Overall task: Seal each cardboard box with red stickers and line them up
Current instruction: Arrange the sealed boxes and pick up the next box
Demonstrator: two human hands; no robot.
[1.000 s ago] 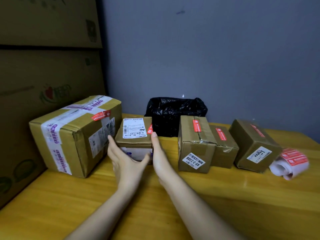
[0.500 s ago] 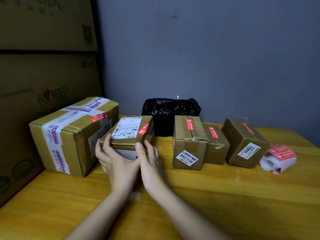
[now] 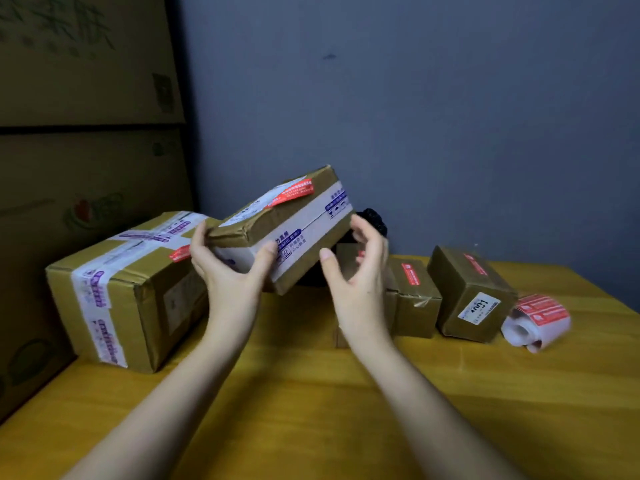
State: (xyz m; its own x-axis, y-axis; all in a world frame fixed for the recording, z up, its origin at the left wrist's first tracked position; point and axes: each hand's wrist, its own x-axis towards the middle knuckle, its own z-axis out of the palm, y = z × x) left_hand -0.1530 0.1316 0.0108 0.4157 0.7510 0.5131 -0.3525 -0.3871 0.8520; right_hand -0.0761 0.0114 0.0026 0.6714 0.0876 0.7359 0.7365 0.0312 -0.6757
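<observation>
Two hands: my left hand (image 3: 230, 271) grips raised box (image 3: 287, 230); right hand (image 3: 356, 271) half-curled beside it, hiding box row (image 3: 415, 299); black bag (image 3: 375, 221) behind.

Taped cardboard box (image 3: 298, 233), wooden table (image 3: 311, 393)

Both forearms are bare to the frame's edge, and the hands, left (image 3: 231, 271) and right (image 3: 356, 275), wear no gloves, rings or watch.

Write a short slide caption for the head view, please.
Left hand grips a red-stickered box tilted above the table; right hand hovers open beside it.
</observation>
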